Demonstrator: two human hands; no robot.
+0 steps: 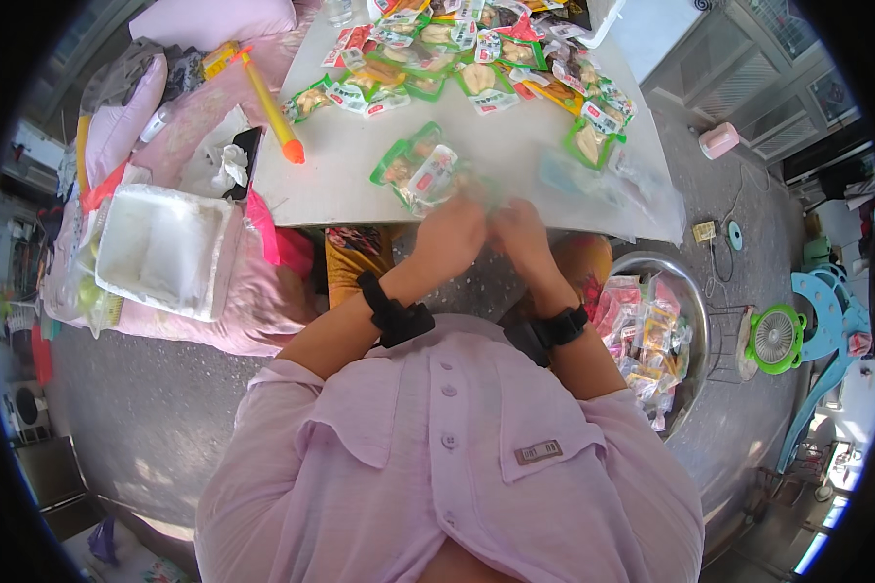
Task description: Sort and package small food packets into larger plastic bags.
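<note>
Just over the table's near edge, my left hand [452, 232] pinches the near end of a clear plastic bag [474, 182]. My right hand [519, 232] meets it there, its fingertips close together on the same end. Motion blur hides the exact finger grip. Green-edged packets of pale food [401, 171] appear to lie inside the bag, on the white tabletop [321, 182]. To the right, more clear plastic bags [590, 182] lie flat. A single green-edged packet [589, 144] rests beyond them, below the large pile of food packets [445, 51].
A white foam box [168, 251] sits on pink bedding [262, 321] at left, near a black phone [246, 157], crumpled tissue [230, 167] and a yellow tube [270, 106]. By my right leg stands a metal basin [700, 306] of packets; a green fan [775, 339] is beyond.
</note>
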